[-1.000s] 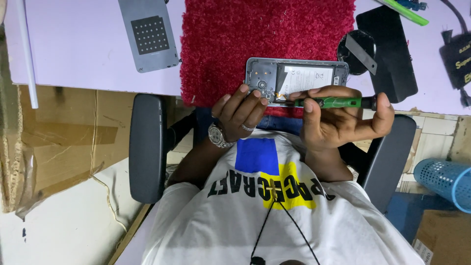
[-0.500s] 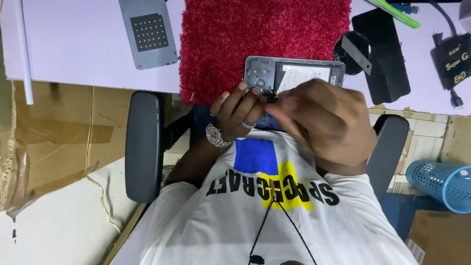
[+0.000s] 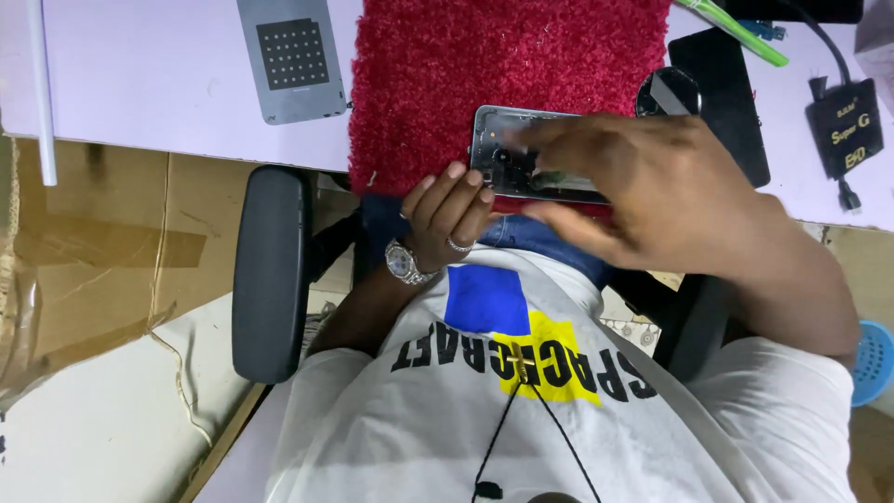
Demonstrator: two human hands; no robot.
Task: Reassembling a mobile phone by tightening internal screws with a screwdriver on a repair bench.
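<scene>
An opened grey phone (image 3: 494, 154) with its back cover off lies at the near edge of a red fluffy mat (image 3: 503, 56). My left hand (image 3: 452, 210), with a wristwatch and a ring, grips the phone's left end. My right hand (image 3: 652, 186) is raised over the phone, blurred, and covers most of it, with its fingertips down at the phone's upper left. A short green piece of a screwdriver (image 3: 562, 176) shows under those fingers. The rest of the tool is hidden.
A pale purple desk (image 3: 140, 84) carries a grey plate with a grid of holes (image 3: 291, 56), a white rod (image 3: 42, 93), a black flat panel (image 3: 722, 84), a round black item (image 3: 670, 88), a green tool (image 3: 736, 23) and a black box with a cable (image 3: 843, 126). Chair armrest (image 3: 270, 270) at left, blue basket (image 3: 875, 359) at right.
My right hand has swung up and left from the phone's right side to over it, hiding the green screwdriver that lay across its fingers. The left hand kept its grip.
</scene>
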